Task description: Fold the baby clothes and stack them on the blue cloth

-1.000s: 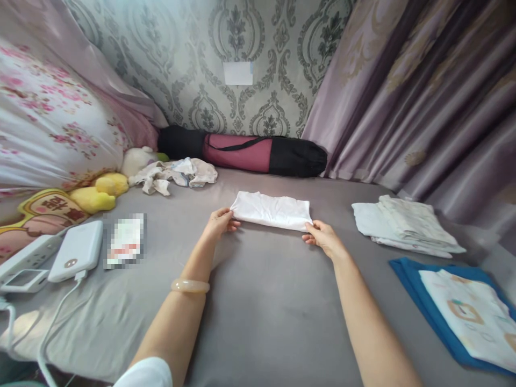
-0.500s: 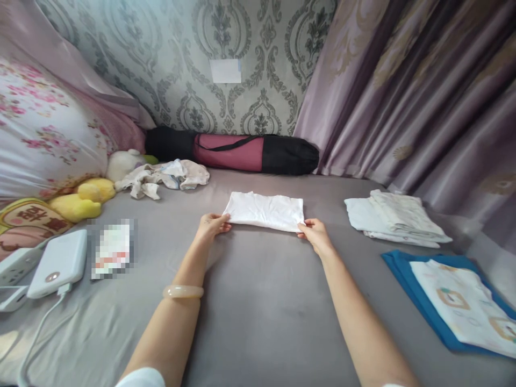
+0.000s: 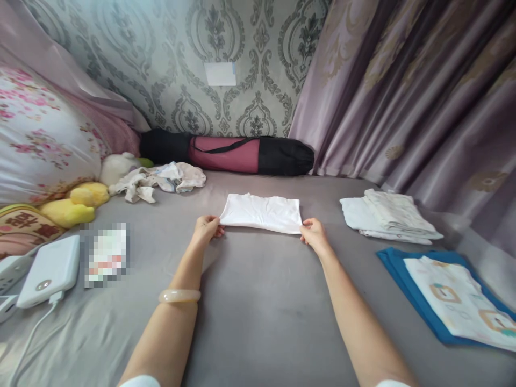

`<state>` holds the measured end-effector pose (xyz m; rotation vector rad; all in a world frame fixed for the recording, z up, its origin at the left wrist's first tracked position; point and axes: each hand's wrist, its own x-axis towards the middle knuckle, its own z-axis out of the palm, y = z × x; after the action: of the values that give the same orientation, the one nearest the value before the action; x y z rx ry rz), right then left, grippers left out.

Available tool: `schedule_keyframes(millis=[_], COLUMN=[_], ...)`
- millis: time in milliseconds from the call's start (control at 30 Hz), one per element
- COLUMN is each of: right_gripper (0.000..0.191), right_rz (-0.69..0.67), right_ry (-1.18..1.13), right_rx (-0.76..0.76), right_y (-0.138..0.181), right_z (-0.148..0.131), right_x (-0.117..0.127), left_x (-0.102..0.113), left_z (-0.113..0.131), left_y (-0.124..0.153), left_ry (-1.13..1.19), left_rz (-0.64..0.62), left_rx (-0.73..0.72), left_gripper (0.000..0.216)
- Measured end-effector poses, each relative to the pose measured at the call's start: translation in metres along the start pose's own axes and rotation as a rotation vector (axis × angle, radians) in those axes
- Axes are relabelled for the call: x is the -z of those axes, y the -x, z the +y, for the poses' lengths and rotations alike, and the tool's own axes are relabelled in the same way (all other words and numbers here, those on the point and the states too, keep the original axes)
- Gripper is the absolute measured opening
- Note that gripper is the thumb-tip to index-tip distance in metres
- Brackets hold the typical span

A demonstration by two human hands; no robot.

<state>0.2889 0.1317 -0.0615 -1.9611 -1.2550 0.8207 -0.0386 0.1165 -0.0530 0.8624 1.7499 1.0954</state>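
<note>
A folded white cloth (image 3: 262, 212) lies flat on the grey bed sheet (image 3: 258, 312) in front of me. My left hand (image 3: 206, 228) pinches its near left corner, fingers curled closed on the fabric. My right hand (image 3: 313, 235) grips the near right corner in the same way. A pale bangle (image 3: 179, 295) sits on my left wrist. Both arms stretch forward over the sheet.
A stack of folded white cloths (image 3: 389, 214) lies to the right, with a patterned cloth on a blue one (image 3: 451, 293) nearer. A crumpled rag pile (image 3: 161, 180), yellow plush toys (image 3: 74, 204) and a power bank (image 3: 50, 270) lie left. A maroon-black bag (image 3: 228, 153) lines the wall.
The view has shifted slightly right and down. My hands still hold the cloth's near corners; the cloth looks a little flatter and straighter on the sheet.
</note>
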Motion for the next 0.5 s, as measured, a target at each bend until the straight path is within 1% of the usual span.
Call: schedule_keyframes(millis=[100, 167, 200, 267, 300, 333, 367, 400, 467, 500], right_gripper=[0.017, 0.011, 0.01, 0.016, 0.02, 0.024, 0.028, 0.032, 0.039, 0.042], right_rz=[0.002, 0.022, 0.049, 0.11, 0.13, 0.138, 0.139, 0.126, 0.077, -0.014], right_ry=[0.1, 0.191, 0.247, 0.344, 0.373, 0.389, 0.393, 0.399, 0.434, 0.505], right_rx=[0.01, 0.065, 0.135, 0.311, 0.388, 0.438, 0.463, 0.489, 0.575, 0.681], right_y=[0.002, 0.004, 0.004, 0.003, 0.002, 0.002, 0.001, 0.0, 0.001, 0.002], right_z=[-0.002, -0.003, -0.003, -0.006, -0.01, -0.015, -0.022, -0.031, -0.052, -0.062], right_x=[0.003, 0.009, 0.012, 0.019, 0.021, 0.02, 0.016, 0.01, -0.012, -0.025], left_x=[0.003, 0.006, 0.008, 0.006, 0.003, -0.003, -0.012, -0.023, -0.05, -0.064], left_z=[0.0, 0.002, 0.005, 0.011, 0.016, 0.021, 0.026, 0.031, 0.039, 0.042], left_y=[0.004, 0.009, 0.011, 0.015, 0.015, 0.015, 0.014, 0.012, 0.007, 0.003], left_ry=[-0.241, -0.439, -0.536, -0.689, -0.736, -0.768, -0.794, -0.82, -0.883, -0.919], left_rz=[0.025, 0.105, 0.177, 0.34, 0.397, 0.412, 0.379, 0.312, 0.118, 0.033], left_rx=[-0.09, -0.153, -0.194, -0.307, -0.375, -0.449, -0.525, -0.598, -0.722, -0.771], left_gripper=[0.007, 0.01, 0.013, 0.02, 0.023, 0.025, 0.026, 0.026, 0.027, 0.03])
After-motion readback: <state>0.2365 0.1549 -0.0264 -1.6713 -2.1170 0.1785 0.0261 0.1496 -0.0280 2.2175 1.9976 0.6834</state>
